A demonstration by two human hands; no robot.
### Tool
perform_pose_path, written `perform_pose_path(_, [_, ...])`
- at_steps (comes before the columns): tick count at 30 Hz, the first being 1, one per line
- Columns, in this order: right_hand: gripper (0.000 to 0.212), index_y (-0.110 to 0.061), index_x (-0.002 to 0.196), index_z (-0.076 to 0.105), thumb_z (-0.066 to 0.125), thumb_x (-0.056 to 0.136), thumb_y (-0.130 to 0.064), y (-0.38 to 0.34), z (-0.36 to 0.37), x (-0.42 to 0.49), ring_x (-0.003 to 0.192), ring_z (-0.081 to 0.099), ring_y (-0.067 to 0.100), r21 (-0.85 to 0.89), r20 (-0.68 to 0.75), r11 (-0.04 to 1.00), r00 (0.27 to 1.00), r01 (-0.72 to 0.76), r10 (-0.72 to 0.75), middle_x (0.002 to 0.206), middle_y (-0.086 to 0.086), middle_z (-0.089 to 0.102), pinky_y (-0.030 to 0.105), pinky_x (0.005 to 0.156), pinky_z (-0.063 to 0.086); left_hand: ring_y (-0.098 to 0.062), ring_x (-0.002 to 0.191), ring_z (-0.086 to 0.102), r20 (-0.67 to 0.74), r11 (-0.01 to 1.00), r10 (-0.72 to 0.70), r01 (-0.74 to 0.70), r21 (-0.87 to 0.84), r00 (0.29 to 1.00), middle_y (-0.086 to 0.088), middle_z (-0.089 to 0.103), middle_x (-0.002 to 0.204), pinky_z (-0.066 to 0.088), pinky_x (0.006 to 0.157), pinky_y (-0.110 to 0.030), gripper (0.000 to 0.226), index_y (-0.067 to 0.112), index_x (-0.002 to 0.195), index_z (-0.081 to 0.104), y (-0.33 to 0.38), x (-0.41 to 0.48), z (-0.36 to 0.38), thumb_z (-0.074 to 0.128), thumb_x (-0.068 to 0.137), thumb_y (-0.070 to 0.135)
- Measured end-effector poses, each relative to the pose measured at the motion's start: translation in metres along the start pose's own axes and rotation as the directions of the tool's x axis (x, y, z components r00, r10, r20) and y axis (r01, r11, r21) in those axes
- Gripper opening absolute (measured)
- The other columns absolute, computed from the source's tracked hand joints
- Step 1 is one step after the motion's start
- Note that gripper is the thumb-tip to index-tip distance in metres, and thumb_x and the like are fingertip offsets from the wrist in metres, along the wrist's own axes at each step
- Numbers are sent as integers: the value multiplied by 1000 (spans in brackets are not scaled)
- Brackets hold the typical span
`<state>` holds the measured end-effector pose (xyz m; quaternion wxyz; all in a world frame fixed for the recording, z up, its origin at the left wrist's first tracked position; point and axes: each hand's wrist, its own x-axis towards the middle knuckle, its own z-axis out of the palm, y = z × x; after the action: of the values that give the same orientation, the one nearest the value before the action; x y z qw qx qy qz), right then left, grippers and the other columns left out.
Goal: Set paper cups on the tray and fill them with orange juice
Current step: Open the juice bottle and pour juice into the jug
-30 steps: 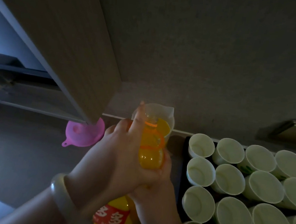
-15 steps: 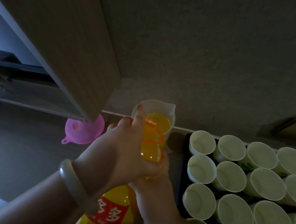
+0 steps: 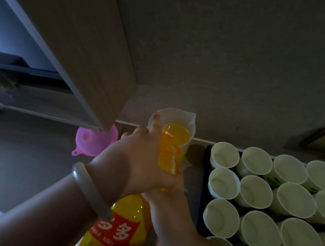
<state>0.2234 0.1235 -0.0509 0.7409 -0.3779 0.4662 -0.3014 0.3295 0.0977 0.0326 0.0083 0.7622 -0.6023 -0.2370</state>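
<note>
Left grip [image 3: 134, 163] closed around the neck of the tilted juice bottle [image 3: 167, 160]. Right grip [image 3: 167, 199] appears to clasp it beneath, fingers mostly hidden. Bottle base cut off.

pink funnel [image 3: 94, 142] on counter [image 3: 25, 159], partly behind cabinet [image 3: 76, 35]

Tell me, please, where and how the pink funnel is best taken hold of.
Probably set the grip on the looped tab of the pink funnel, coming from the near left: the tab juts that way over bare counter, while the cabinet corner hides its far rim and the left hand on the bottle crowds its right.
</note>
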Motion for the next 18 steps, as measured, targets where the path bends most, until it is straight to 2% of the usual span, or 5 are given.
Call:
perform_pose_path(4, [83, -51, 127, 31, 85, 66, -42, 1, 1, 0, 93, 53, -3, 26, 5, 999, 999, -35, 34, 101, -28, 56, 26, 77, 45, -20, 114, 53, 23, 1000, 6, -6, 19, 1000, -2, 41, 141, 50, 91, -36, 127, 32, 149, -17, -1, 2, -2, 73, 64, 63])
perform_pose_path(8, [100, -50, 132, 34, 84, 45, -53, 3, 4, 0, 102, 58, 6, 52, 12, 997, 999, -48, 48, 107, -23, 61, 40, 90, 49, -19, 107, 56, 23, 1000, 13, -13, 28, 1000, -1, 48, 134, 51, 83, -31, 126, 32, 150, -13, -4, 4, 0, 72, 63, 64])
perform_pose_path(10, [88, -50, 125, 40, 86, 51, -46, 3, 6, -2, 99, 59, 4, 83, 15, 996, 999, -44, 43, 101, -24, 63, 35, 84, 50, -16, 101, 57, 13, 999, 30, -31, 27, 999, 2, 51, 128, 48, 76, -26, 125, 32, 150, -10, -6, 5, 1, 72, 62, 65])
perform_pose_path(14, [98, -49, 127, 41, 82, 39, -57, 3, 8, -2, 106, 57, 8, 75, 5, 995, 998, -61, 61, 111, -22, 61, 42, 95, 46, -10, 90, 58, 34, 999, 37, -38, 30, 999, 7, 55, 114, 42, 66, -20, 122, 29, 151, -5, -8, 7, 0, 70, 62, 66])
perform_pose_path(18, [93, -49, 126, 41, 85, 44, -54, 2, 9, -4, 105, 59, 11, 113, -2, 990, 996, -85, 86, 109, -18, 62, 45, 94, 48, -12, 79, 61, 54, 999, 43, -44, 18, 998, 7, 58, 98, 40, 56, -20, 117, 29, 151, 2, -8, 8, 1, 70, 62, 63])
